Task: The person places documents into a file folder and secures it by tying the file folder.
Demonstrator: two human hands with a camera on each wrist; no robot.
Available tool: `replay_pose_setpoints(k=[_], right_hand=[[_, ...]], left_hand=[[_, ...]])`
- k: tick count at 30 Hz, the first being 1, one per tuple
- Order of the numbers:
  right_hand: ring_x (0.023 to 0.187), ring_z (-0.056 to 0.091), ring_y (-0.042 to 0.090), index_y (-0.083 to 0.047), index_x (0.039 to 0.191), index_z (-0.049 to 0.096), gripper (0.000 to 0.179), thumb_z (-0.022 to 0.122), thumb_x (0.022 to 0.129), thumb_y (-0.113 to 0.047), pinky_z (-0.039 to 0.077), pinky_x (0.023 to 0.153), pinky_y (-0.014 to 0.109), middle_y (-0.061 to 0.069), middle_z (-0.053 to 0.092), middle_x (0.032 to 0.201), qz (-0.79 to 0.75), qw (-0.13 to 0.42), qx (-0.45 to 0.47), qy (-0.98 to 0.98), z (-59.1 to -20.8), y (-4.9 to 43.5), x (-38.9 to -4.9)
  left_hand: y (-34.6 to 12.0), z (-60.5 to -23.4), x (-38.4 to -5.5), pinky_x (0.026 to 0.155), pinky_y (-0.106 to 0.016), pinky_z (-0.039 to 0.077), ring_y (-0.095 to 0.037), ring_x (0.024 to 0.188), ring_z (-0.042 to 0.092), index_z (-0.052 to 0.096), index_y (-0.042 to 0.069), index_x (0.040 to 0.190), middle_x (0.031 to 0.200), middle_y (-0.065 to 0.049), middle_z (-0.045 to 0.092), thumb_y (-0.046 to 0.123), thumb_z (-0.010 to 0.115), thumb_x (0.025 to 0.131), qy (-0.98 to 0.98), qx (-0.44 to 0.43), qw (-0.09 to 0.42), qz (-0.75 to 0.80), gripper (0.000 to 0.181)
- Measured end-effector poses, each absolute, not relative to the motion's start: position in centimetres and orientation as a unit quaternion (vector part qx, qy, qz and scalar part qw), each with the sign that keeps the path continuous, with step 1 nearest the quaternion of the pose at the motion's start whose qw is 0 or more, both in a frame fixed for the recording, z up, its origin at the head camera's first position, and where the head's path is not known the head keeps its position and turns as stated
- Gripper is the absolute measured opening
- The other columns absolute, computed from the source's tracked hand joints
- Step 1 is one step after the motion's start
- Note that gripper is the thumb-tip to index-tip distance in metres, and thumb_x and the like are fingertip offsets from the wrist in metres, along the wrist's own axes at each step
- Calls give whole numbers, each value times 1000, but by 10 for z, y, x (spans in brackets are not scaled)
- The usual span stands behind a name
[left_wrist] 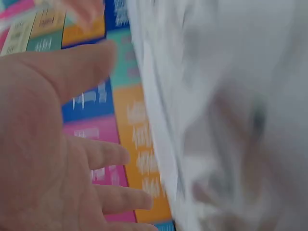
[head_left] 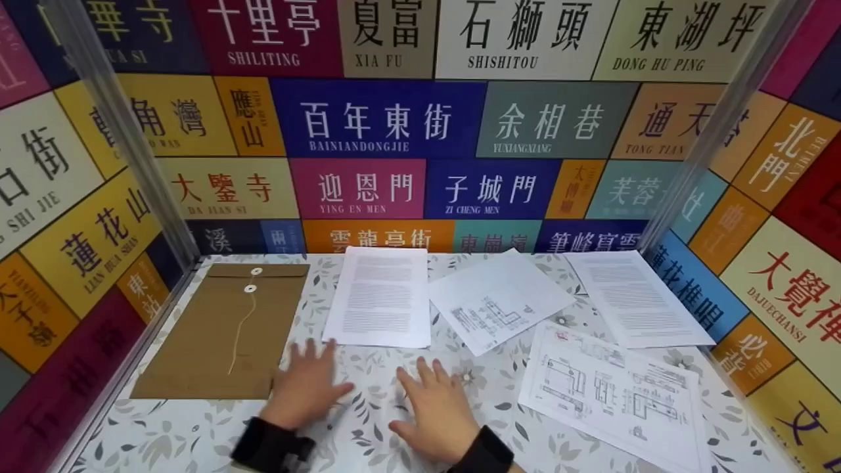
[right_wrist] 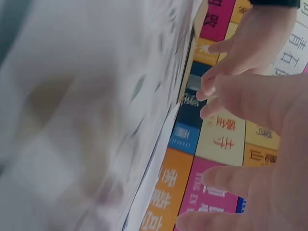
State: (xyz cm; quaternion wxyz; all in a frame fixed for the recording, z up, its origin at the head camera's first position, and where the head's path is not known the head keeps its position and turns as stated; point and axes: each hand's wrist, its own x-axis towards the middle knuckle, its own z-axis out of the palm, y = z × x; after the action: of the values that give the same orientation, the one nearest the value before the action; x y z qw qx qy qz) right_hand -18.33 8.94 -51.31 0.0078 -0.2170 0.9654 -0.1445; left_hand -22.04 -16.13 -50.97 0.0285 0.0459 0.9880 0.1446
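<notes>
My left hand [head_left: 307, 387] hovers low over the table, fingers spread, beside the right edge of a brown string-tie document envelope [head_left: 217, 328]. To its right, my right hand [head_left: 439, 410] is held with fingers apart over the patterned tabletop, holding nothing. Just beyond the hands lies a printed text stack [head_left: 381, 295], with a tilted drawing sheet [head_left: 499, 302] to its right. In the left wrist view the left hand [left_wrist: 43, 144] shows an empty palm. The right wrist view has the right hand [right_wrist: 269, 154] near, with the left hand [right_wrist: 250, 48] behind it.
At the right lie another text document [head_left: 640, 299] and a larger drawing sheet [head_left: 611, 387] with a red stamp. The floral tabletop [head_left: 368, 440] is bounded by walls [head_left: 387, 118] of colourful panels with Chinese lettering, and clear corner posts [head_left: 696, 118] stand on both sides.
</notes>
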Motion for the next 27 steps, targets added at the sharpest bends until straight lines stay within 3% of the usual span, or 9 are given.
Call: replay_pose_setpoints(k=[5,10,15,19,21,24,27], right_hand=[[147,37,50,-16,157,48,81,73,90,-55,34,112,69,25,40,160,-143,11,-237,961,-506,66,-185],[143,43,47,-14,155,49,81,75,89,-51,40,110,65,24,45,157,-160,16,-255,954,-505,39,-190],[113,65,25,-7,132,68,55,80,85,-34,53,97,38,13,69,125,-325,-16,-256,910,-517,-12,-202],[94,69,15,-4,110,75,28,76,83,-11,53,86,25,5,74,102,-535,3,-190,823,-527,-62,-209],[91,70,13,-3,107,75,27,70,81,-2,53,83,24,4,74,98,-609,24,-140,781,-529,-81,-211],[91,67,13,3,111,72,35,63,78,8,54,80,26,6,73,100,-671,60,-91,733,-531,-97,-214],[96,64,17,11,123,64,44,58,79,10,55,76,29,14,70,111,-727,109,-63,675,-536,-103,-216]], left_hand=[[-218,-500,-230,102,-87,23,-63,141,31,37,-4,157,154,-42,35,50,76,91,986,0,14,167,93],[-254,-502,-240,99,-88,21,-70,134,29,38,-2,155,147,-46,36,52,80,85,983,-54,31,174,99],[-272,-500,-246,96,-90,19,-74,132,24,31,3,161,146,-50,30,60,73,87,977,-81,72,184,102],[-301,-494,-246,92,-95,9,-80,134,11,20,0,163,149,-54,16,62,65,92,969,-113,105,192,104],[-322,-496,-248,92,-94,17,-80,131,19,24,-5,160,146,-55,21,58,60,97,970,-112,106,187,96],[-356,-506,-249,92,-83,37,-74,120,40,44,-16,142,134,-53,41,53,55,101,976,-106,85,172,80],[-384,-517,-245,93,-76,38,-69,114,47,51,-22,126,125,-50,50,56,59,96,979,-111,68,157,84]])
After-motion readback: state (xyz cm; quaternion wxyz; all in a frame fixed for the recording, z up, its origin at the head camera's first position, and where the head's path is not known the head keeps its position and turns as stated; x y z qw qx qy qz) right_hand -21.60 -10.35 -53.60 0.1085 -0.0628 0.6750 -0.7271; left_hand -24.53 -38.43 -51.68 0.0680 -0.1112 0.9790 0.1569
